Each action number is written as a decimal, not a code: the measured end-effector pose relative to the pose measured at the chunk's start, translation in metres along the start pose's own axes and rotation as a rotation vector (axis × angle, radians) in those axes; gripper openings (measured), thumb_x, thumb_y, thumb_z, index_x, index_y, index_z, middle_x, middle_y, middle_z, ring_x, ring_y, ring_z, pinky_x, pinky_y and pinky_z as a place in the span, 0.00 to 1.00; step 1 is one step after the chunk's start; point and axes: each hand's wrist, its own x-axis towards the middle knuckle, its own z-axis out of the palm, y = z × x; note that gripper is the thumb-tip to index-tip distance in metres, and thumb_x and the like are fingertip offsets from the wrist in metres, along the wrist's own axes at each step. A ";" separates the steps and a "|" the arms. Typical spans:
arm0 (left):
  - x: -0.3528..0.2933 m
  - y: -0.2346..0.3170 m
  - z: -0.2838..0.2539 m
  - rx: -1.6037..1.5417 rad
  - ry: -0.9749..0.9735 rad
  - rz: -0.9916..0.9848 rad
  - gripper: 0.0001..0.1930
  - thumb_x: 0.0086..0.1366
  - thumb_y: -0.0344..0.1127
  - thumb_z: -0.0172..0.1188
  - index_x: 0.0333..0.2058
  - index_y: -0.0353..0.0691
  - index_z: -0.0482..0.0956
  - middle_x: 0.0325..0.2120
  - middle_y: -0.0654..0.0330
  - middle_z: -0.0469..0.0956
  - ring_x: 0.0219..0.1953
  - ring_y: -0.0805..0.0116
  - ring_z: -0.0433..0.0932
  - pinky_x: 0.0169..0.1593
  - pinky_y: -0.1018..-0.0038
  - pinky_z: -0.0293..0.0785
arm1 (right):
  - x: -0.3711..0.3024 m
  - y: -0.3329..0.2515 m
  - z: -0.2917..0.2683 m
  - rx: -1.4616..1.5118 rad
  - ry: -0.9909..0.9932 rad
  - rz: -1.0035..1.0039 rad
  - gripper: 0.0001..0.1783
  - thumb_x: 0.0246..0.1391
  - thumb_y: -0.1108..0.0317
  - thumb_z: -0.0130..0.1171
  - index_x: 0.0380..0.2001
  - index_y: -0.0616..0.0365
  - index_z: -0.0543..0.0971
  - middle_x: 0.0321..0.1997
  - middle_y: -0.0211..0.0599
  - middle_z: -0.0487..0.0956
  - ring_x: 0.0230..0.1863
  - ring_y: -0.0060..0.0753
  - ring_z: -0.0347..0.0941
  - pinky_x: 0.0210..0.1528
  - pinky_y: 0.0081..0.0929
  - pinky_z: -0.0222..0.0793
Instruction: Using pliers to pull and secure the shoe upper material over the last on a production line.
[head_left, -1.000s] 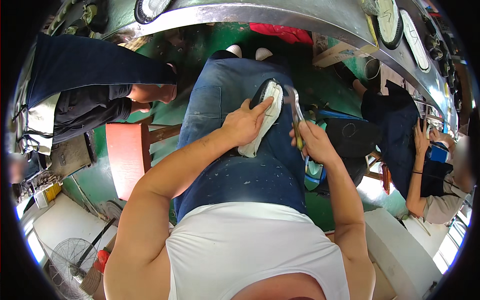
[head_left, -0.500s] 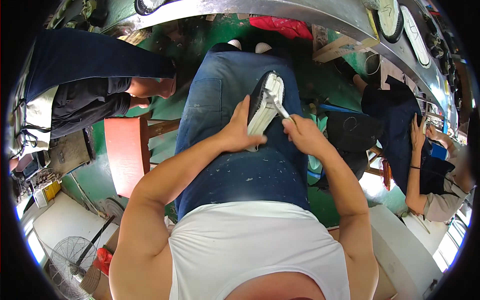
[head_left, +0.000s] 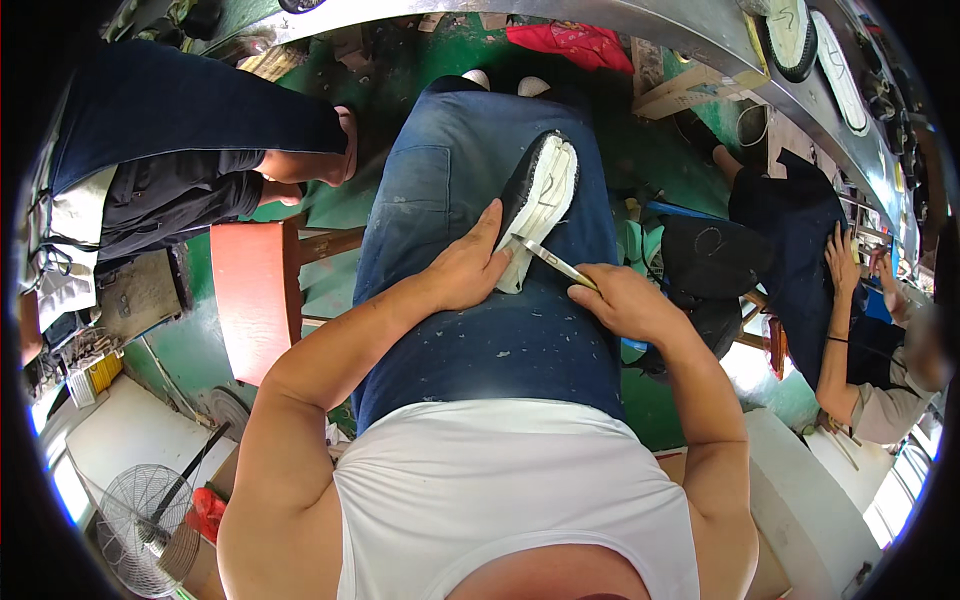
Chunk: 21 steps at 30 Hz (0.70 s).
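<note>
A black shoe (head_left: 546, 190) lies on my lap with its pale underside up, toe away from me. My left hand (head_left: 463, 262) is closed on its left side near the heel, the thumb over the near end. In my right hand (head_left: 630, 302), closed round the handle, is a slim metal hammer (head_left: 556, 262). Its head is at the heel half of the underside, close to my left thumb. Whether the head touches the shoe I cannot tell. A dark blue apron (head_left: 500, 340) with pale specks covers my lap under the shoe.
A metal bench (head_left: 660, 50) runs across the far side, with upturned shoes (head_left: 790, 40) at its right. A red-topped stool (head_left: 255, 300) stands to my left, a wire fan (head_left: 150, 515) near left. Another person's hand (head_left: 842, 258) works at far right; someone's legs (head_left: 300, 165) reach in from the left.
The hammer has come down the underside toward the heel, nearer my left hand. My left thumb has drawn in against the shoe. The shoe stays on my lap.
</note>
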 end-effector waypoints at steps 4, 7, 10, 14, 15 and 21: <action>0.010 -0.025 0.013 -0.309 0.007 0.124 0.41 0.75 0.47 0.43 0.71 0.31 0.31 0.73 0.40 0.40 0.75 0.52 0.42 0.74 0.70 0.43 | -0.004 0.019 0.018 0.002 0.142 0.042 0.23 0.67 0.52 0.48 0.39 0.65 0.77 0.35 0.59 0.79 0.42 0.64 0.75 0.45 0.49 0.69; 0.033 -0.025 0.019 -0.556 0.040 0.087 0.39 0.76 0.48 0.42 0.73 0.42 0.30 0.73 0.46 0.44 0.74 0.56 0.47 0.72 0.70 0.46 | -0.003 0.019 0.018 0.050 0.089 0.097 0.24 0.67 0.52 0.47 0.40 0.66 0.77 0.36 0.59 0.80 0.41 0.63 0.76 0.45 0.50 0.70; 0.025 -0.017 0.009 -0.931 -0.091 0.046 0.36 0.78 0.47 0.41 0.73 0.50 0.30 0.72 0.51 0.48 0.72 0.60 0.51 0.71 0.71 0.49 | -0.003 0.014 0.013 0.022 0.086 0.090 0.24 0.67 0.52 0.47 0.39 0.66 0.77 0.36 0.59 0.80 0.41 0.64 0.76 0.44 0.50 0.70; 0.022 -0.018 0.014 -1.253 -0.058 -0.042 0.33 0.79 0.46 0.38 0.74 0.54 0.31 0.71 0.56 0.52 0.69 0.65 0.57 0.70 0.71 0.55 | -0.003 0.000 0.009 -0.242 0.269 -0.012 0.23 0.66 0.52 0.49 0.36 0.65 0.76 0.34 0.58 0.80 0.39 0.63 0.76 0.44 0.51 0.71; 0.020 -0.017 0.014 -1.254 -0.057 -0.046 0.33 0.79 0.46 0.38 0.74 0.54 0.31 0.71 0.56 0.52 0.69 0.65 0.57 0.70 0.71 0.55 | 0.001 -0.006 0.005 -0.239 0.266 -0.012 0.23 0.66 0.52 0.49 0.36 0.65 0.76 0.34 0.58 0.80 0.39 0.63 0.76 0.44 0.51 0.71; 0.018 -0.015 0.004 -1.444 0.017 -0.142 0.33 0.79 0.46 0.36 0.74 0.59 0.29 0.71 0.56 0.52 0.69 0.63 0.58 0.69 0.66 0.57 | 0.031 -0.010 0.028 -0.066 0.298 -0.047 0.22 0.67 0.53 0.49 0.37 0.65 0.76 0.37 0.59 0.80 0.41 0.62 0.76 0.45 0.52 0.70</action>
